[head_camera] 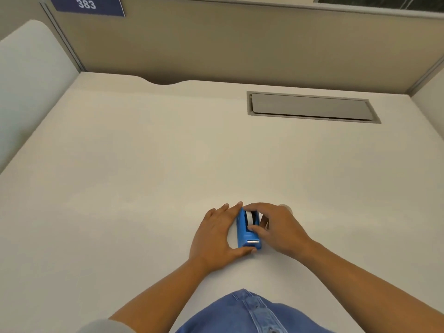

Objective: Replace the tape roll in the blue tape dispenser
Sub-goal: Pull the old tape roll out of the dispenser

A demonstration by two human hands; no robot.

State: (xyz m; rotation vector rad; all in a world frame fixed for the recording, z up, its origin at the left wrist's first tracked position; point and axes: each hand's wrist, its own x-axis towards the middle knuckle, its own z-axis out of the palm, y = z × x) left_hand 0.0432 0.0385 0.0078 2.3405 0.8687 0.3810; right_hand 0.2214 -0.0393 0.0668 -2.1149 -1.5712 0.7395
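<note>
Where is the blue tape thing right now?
In the head view, the blue tape dispenser sits on the white desk, low and right of centre, between the left hand and right hand.

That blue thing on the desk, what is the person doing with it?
It is a blue tape dispenser standing on a white desk. The left hand steadies its side and front end, while the right hand pinches the white tape roll sitting in it. The roll is in its slot; whether it is going in or out I cannot tell.

Head cam, wide-angle, looks fwd/down over desk [144,164], hands near bottom centre.
</note>
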